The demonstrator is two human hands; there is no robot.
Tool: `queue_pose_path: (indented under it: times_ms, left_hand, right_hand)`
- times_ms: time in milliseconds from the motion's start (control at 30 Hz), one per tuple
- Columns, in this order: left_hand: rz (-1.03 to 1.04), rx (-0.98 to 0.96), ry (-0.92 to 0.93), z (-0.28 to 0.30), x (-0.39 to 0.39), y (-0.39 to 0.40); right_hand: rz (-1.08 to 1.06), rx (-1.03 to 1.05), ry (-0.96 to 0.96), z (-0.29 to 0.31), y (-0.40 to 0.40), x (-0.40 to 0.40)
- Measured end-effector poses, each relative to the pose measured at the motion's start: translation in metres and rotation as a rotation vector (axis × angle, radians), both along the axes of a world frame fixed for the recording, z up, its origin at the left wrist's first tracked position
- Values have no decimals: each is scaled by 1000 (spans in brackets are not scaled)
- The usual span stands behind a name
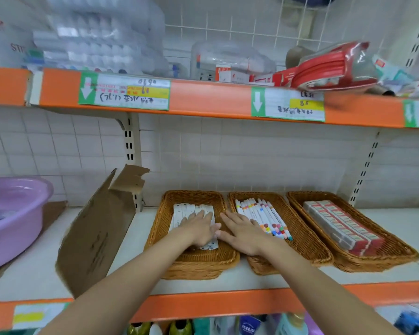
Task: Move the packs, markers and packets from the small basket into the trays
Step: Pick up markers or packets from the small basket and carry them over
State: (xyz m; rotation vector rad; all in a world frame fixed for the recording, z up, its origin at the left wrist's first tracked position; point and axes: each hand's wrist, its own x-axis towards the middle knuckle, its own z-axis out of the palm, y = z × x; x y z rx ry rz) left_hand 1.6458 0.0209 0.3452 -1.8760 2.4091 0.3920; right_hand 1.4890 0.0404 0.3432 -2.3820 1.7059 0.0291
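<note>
On the white shelf we count three woven brown wicker trays: left tray (160, 228) holds flat white packets (182, 211), middle tray (298, 228) white colour-capped markers (264, 218), right tray (394, 247) red-and-white boxed packs (341, 228). Our left hand (198, 228) presses flat, fingers straight, on the packets; our right hand (242, 233) lies flat, fingers straight, markers at its 2 o'clock.

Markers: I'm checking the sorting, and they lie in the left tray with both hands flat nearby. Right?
Not quite. The head view shows the markers in the middle tray, not the left one. Both hands, left and right, do lie flat nearby.
</note>
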Motion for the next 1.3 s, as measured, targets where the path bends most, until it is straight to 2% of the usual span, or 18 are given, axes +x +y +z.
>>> queue_pose_path:
  times_ms: [100, 333, 600, 800, 1033, 1300]
  left_hand:
    - [-6, 39, -14, 5, -21, 9]
    - [-34, -1, -41, 4, -103, 47]
    - [-146, -18, 1, 10, -230, 87]
    - [-256, -83, -39, 4, -318, 111]
    - [-395, -124, -44, 2, -405, 100]
    - [-492, -112, -38, 0, -520, 43]
  right_hand:
    - [-18, 10, 0, 2, 13, -24]
    - [-114, -27, 29, 2, 56, -109]
    - [-222, -4, 50, 4, 120, -227]
    - [-325, 5, 57, -5, 152, -307]
    - [-440, -13, 29, -14, 154, -386]
    - [-554, 15, 132, -3, 117, -497]
